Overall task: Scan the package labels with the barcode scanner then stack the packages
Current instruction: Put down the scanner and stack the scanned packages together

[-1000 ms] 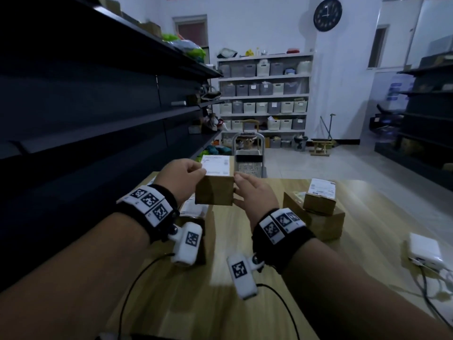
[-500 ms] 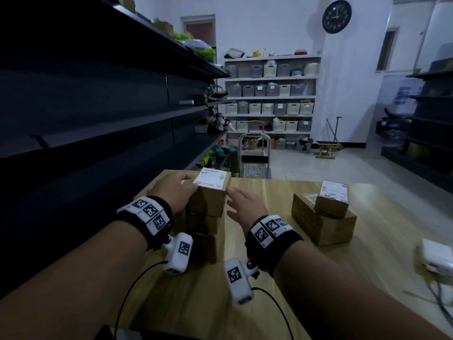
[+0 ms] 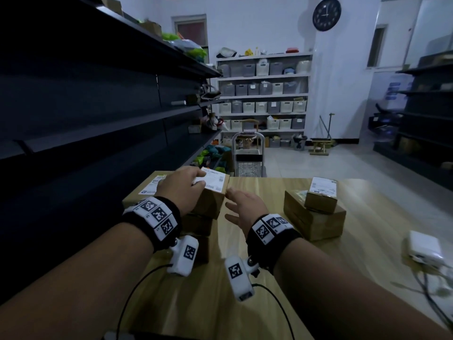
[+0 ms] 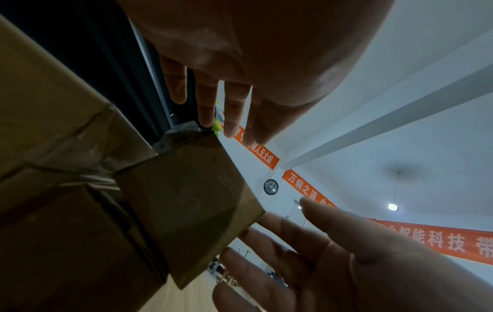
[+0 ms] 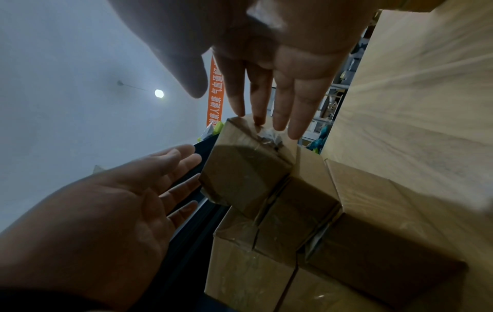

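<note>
I judged the stacking partly done: a small labelled package [image 3: 212, 190] sat on top of a stack of cardboard boxes [image 3: 198, 225] on the wooden table [image 3: 257, 278], directly under my left hand [image 3: 182, 188] and just to the left of my right hand [image 3: 245, 208]. The left hand lay over the package's near top edge with its fingers straight and spread, gripping nothing; in the left wrist view the fingertips [image 4: 205, 118] reached just past the taped corner. The right hand was released too, palm turned toward the box side, fingers extended, a narrow gap between them and the cardboard. Well to the right of that hand stood a second pile, a small labelled box [image 3: 321, 196] on a larger carton [image 3: 316, 223], which I took as likely left to scan or stack. I could see no barcode scanner anywhere. The top package was plain brown cardboard, taped at its seams, with a white printed label covering its upper face.
</note>
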The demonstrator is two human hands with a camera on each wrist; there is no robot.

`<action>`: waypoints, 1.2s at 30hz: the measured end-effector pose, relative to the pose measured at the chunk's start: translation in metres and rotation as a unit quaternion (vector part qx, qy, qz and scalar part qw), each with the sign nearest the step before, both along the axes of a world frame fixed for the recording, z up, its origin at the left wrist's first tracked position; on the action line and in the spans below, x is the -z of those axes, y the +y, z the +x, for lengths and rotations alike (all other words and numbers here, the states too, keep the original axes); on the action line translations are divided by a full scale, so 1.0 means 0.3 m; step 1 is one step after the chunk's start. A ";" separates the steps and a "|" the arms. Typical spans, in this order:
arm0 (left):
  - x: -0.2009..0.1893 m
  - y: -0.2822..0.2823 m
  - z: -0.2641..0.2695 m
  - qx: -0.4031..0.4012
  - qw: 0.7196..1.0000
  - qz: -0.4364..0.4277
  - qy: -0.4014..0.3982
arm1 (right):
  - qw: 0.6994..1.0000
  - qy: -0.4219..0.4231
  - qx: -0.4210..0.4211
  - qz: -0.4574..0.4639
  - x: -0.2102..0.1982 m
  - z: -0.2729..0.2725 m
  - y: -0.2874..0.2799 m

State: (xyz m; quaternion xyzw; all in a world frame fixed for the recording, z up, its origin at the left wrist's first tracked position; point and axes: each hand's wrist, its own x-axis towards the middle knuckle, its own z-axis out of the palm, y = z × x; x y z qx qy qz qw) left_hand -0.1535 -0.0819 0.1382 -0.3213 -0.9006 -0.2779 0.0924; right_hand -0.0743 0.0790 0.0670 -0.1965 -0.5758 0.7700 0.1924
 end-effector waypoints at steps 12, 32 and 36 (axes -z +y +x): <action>0.001 0.024 0.004 -0.005 0.988 -0.131 0.083 | 1.000 0.010 0.006 -0.011 -0.004 0.030 0.043; -0.018 0.004 0.001 -0.081 0.988 -0.127 0.047 | 0.811 -0.352 0.338 0.322 -0.065 0.360 0.586; -0.012 0.002 -0.010 -0.081 0.989 -0.115 0.037 | 0.819 -0.381 0.289 0.318 -0.015 0.351 0.645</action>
